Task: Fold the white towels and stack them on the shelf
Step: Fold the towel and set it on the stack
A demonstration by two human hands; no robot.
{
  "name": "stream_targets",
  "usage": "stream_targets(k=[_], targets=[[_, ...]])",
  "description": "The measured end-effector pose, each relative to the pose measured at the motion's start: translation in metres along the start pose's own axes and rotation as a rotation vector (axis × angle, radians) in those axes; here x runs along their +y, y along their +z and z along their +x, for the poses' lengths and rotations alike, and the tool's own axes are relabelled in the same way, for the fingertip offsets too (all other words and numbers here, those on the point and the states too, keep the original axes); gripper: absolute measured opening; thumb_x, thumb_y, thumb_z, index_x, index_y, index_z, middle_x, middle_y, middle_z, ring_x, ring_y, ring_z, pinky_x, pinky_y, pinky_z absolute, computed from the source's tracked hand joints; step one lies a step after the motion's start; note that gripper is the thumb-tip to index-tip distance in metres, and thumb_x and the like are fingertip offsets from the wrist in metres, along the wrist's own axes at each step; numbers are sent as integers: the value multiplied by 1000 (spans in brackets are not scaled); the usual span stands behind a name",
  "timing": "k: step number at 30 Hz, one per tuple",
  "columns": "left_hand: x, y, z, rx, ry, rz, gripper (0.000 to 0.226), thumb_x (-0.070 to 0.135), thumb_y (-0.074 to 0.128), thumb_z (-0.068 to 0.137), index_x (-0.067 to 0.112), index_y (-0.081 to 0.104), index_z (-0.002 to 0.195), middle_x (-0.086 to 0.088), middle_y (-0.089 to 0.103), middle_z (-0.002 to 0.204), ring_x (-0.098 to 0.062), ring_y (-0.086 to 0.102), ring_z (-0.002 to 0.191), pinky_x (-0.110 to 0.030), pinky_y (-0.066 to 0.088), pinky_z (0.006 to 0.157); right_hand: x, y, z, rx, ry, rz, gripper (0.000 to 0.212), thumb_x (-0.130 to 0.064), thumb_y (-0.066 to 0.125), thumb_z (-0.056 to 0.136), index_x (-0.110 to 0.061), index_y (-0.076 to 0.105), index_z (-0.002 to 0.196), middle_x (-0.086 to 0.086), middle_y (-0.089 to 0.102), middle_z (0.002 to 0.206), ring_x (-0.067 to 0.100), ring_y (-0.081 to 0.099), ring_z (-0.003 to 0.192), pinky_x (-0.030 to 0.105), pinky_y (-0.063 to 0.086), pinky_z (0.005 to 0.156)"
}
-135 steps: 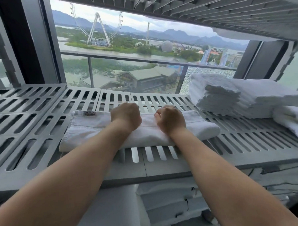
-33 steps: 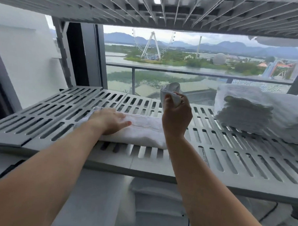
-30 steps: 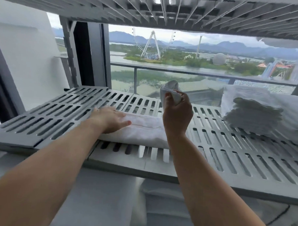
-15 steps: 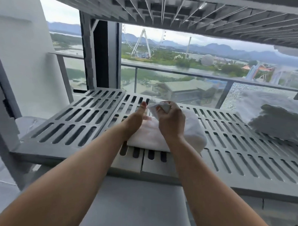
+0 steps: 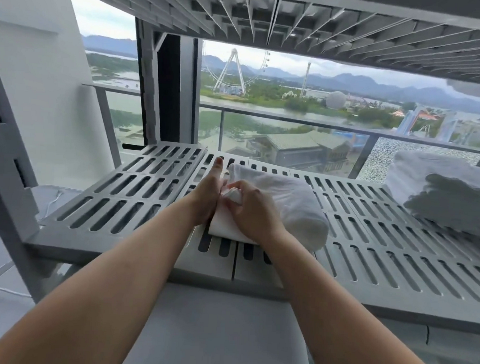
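- While both hands work at it, a white towel (image 5: 284, 203) lies on the slotted grey shelf (image 5: 101, 247), close to the near edge and a little left of the shelf's middle.
- It is folded into a thick, plump bundle of several layers, plain white with soft creases across the top.
- Flat stacked edges show along its left side. The near right end is a smooth rounded fold that bulges over the slots.
- The long axis seems to run from far left to near right, slanted across the shelf. The rounded end points near right and a narrower corner points far left toward the glass. The wide lens bends the view, so this slant is only roughly judged.
- The right hand (image 5: 252, 211) sits on the towel's left part, its grip clenched. Its curled fingers and thumb pinch a small bunched corner of the cloth.
- The left hand (image 5: 208, 195) is just beside it, against the towel's left side. Its grip is released, with straight fingers pointing far and a reddish nail at the tip.
- The two hands meet, or nearly meet, at the pinched corner.
- A stack of folded towels (image 5: 425, 190) stands at the far right of the same shelf, well apart from the bundle and somewhat blurred.
- An upper shelf (image 5: 322, 23) of the same slotted make spans overhead.
- Beyond the shelf is a glass balcony rail (image 5: 291, 119), and a Ferris wheel (image 5: 232, 68) stands in the distance.
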State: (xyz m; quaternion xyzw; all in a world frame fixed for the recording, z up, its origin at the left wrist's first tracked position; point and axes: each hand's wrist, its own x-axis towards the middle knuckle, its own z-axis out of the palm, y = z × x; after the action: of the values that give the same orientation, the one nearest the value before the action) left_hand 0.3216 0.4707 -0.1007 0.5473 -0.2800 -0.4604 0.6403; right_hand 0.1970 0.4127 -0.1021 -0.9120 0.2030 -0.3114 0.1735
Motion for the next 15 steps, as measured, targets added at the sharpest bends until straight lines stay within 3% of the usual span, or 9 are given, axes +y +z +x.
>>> stream_targets(k=[3,6,9,11,13,15], targets=[[3,-4,0,70,46,31,83,68,20,100,2,50,139,-21,63,130,-29,65,110,-41,52,90,0,-5,3,-130,-100,-34,30,-25,53,93,-15,64,118,12,72,103,31,66,92,36,51,74],[8,-4,2,153,105,54,66,61,24,103,14,46,145,-14,64,119,-24,65,105,-36,51,81,0,-8,2,-205,-128,-60,34,-30,50,94,-16,61,123,13,70,109,32,65,95,34,48,73],[15,0,2,190,126,144,43,49,30,107,19,60,114,-8,66,101,-21,65,94,-26,54,76,0,-8,-1,-331,-97,-37,49,-34,45,89,-20,55,135,11,66,124,28,60,110,29,41,80],[19,-2,6,260,206,331,27,27,36,108,17,60,111,-8,64,103,-25,63,93,-21,55,79,0,-14,1,-372,-63,44,53,-33,41,85,-22,60,133,5,66,128,22,58,114,29,41,85],[19,-8,10,335,264,639,32,19,48,104,20,60,133,-14,63,127,-31,64,107,-32,53,97,1,-20,4,-338,-55,79,41,-23,47,88,-22,71,121,2,70,124,19,63,112,29,47,93],[19,-11,10,354,289,930,35,20,59,98,28,64,132,-8,63,133,-17,65,95,-19,50,83,5,-26,7,-253,-64,28,30,-14,55,89,-20,78,106,2,73,117,18,67,107,31,49,99]])
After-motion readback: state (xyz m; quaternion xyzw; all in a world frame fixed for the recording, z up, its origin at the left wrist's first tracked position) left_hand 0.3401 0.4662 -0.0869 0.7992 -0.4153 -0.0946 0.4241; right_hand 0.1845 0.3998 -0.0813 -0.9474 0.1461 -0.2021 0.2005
